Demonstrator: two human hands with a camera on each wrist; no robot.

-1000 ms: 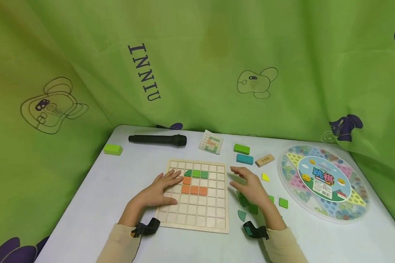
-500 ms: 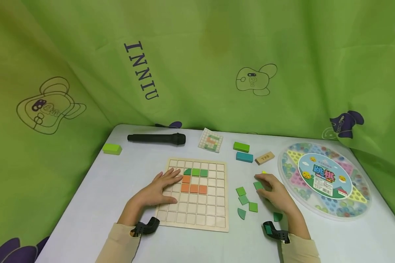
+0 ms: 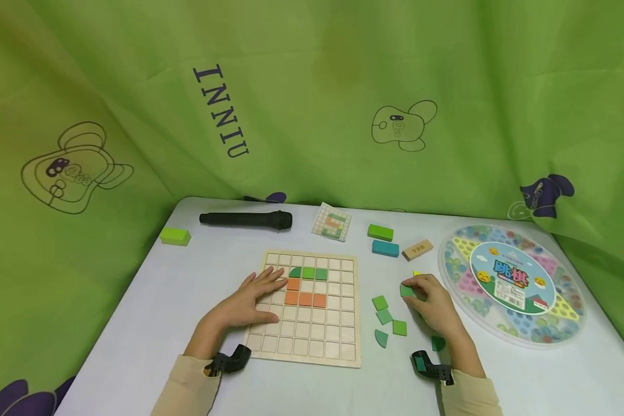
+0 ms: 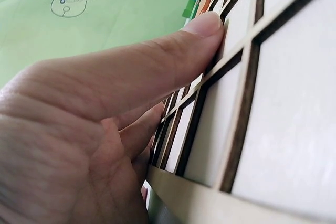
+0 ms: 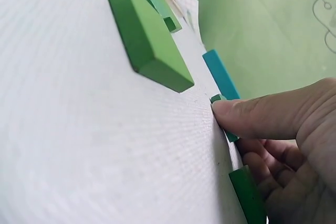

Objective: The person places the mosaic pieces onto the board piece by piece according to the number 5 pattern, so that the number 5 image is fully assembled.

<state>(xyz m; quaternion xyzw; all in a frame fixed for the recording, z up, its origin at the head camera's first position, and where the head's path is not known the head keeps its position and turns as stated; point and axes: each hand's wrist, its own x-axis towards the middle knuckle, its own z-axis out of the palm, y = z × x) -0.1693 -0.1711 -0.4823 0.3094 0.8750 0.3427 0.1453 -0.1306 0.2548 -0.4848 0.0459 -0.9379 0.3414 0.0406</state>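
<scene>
A wooden grid board (image 3: 312, 335) lies in the middle of the table, with green tiles (image 3: 308, 273) and orange tiles (image 3: 305, 299) set in its upper rows. My left hand (image 3: 255, 297) rests flat on the board's left side; its thumb (image 4: 157, 61) presses on the grid (image 4: 273, 103). To the right of the board, my right hand (image 3: 427, 296) pinches a green square tile (image 3: 407, 291), thumb (image 5: 257, 116) against the tile's edge (image 5: 216, 98). Loose green tiles (image 3: 384, 316) and a quarter-circle piece (image 3: 381, 338) lie between the board and this hand.
A round marble game box (image 3: 512, 283) sits at the right. Behind the board lie a black microphone (image 3: 245, 219), a pattern card (image 3: 331, 222), a green block (image 3: 380, 232), a teal block (image 3: 385, 248) and a wooden block (image 3: 417, 249). Another green block (image 3: 175, 236) is far left.
My right hand moved from the board's right edge out to the loose tiles and took hold of a green square tile. The left hand stayed on the board.
</scene>
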